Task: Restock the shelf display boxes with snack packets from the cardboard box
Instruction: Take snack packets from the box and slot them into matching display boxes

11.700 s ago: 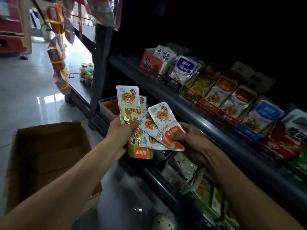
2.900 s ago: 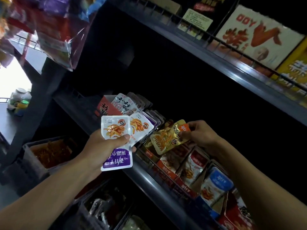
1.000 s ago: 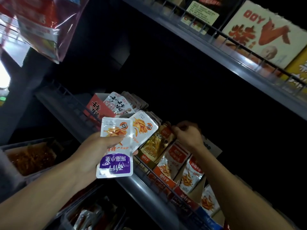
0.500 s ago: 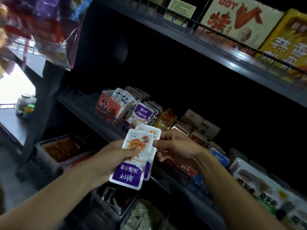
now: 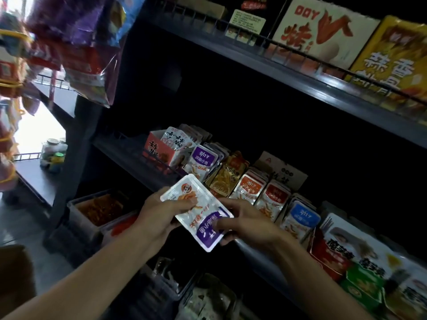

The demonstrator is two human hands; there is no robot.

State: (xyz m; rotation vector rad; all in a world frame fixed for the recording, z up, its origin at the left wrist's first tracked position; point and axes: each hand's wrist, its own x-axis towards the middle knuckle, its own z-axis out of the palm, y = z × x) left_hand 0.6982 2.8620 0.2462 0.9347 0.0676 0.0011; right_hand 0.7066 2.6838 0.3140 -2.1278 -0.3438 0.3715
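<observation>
Both forearms reach in from 6 o'clock. The left hand (image 5: 161,213) pinches the upper end of the purple-and-white snack packets (image 5: 196,210), thumb on top; the right hand (image 5: 247,224) grips their purple lower end. The packets sit tilted in front of the middle shelf (image 5: 129,155). At 1 o'clock from them stand the display boxes (image 5: 249,183) of packets. The cardboard box (image 5: 13,273) shows at 8 o'clock.

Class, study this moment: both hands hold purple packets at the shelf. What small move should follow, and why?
Probably the right hand lifts the purple packets from the left hand into the purple box just above, whose packets match.
</observation>
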